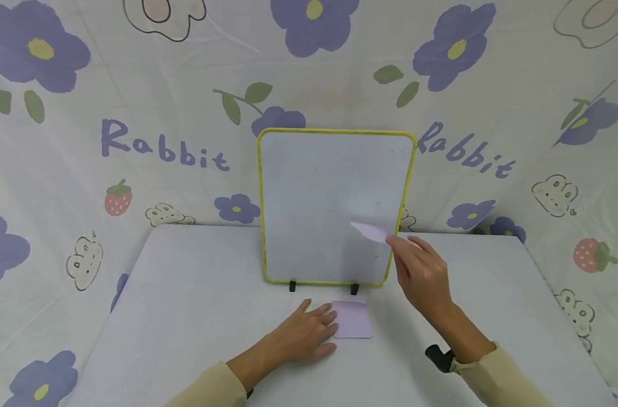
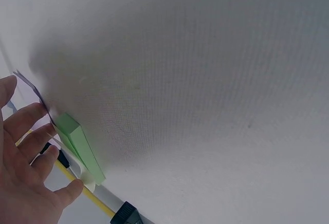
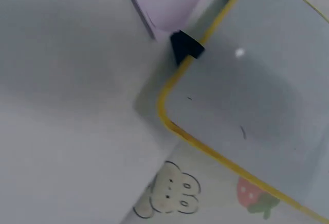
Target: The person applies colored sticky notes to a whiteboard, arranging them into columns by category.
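Observation:
My right hand (image 1: 423, 277) pinches one light purple sticky note (image 1: 372, 232) between thumb and fingers. The note is held out in front of the lower right of a whiteboard (image 1: 329, 186) with a yellow frame. On the table, my left hand (image 1: 309, 334) lies with spread fingers, its fingertips at the left edge of a purple sticky note pad (image 1: 353, 321). Beside these fingers in the left wrist view stands the edge of a green pad (image 2: 82, 144), mostly hidden by the hand in the head view. The right wrist view shows the purple pad (image 3: 167, 0) but no right hand.
The whiteboard stands upright on black feet (image 1: 354, 289) near the back of the white table (image 1: 197, 294). Behind it hangs a curtain (image 1: 176, 113) printed with flowers, strawberries and rabbits. A black strap piece (image 1: 439, 358) hangs at my right wrist.

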Tool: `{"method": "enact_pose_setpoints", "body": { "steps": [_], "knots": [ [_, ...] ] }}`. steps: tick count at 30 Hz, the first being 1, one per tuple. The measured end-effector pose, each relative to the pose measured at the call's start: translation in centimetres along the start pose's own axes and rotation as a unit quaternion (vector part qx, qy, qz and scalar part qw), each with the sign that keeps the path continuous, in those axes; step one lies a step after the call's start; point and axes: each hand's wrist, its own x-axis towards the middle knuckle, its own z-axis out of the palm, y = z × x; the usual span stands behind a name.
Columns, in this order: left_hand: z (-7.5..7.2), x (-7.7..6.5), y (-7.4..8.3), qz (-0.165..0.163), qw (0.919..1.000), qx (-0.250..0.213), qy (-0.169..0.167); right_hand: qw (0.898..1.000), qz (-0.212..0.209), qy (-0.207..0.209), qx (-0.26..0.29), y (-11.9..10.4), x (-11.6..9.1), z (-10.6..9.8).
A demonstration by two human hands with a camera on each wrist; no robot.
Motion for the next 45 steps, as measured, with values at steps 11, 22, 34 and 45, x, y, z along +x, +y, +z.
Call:
{"method": "enact_pose_setpoints", "body": {
  "steps": [11, 22, 34, 45],
  "knots": [
    [0.2, 0.2, 0.0, 0.003, 1.0, 0.004, 0.008, 0.997, -0.045, 0.034, -0.045, 0.8, 4.1, 0.3],
    [-0.1, 0.0, 0.0, 0.011, 0.9998, 0.012, 0.008, 0.995, -0.056, 0.053, -0.069, 1.2, 7.0, 1.0],
    [0.2, -0.1, 0.0, 0.017, 0.9997, 0.01, 0.015, 0.993, -0.055, 0.047, -0.091, 2.0, 7.6, 2.1],
    [0.3, -0.2, 0.0, 0.009, 1.0, -0.003, -0.002, 0.991, -0.063, -0.007, -0.116, 2.4, 6.8, 2.5]
  ]
}}
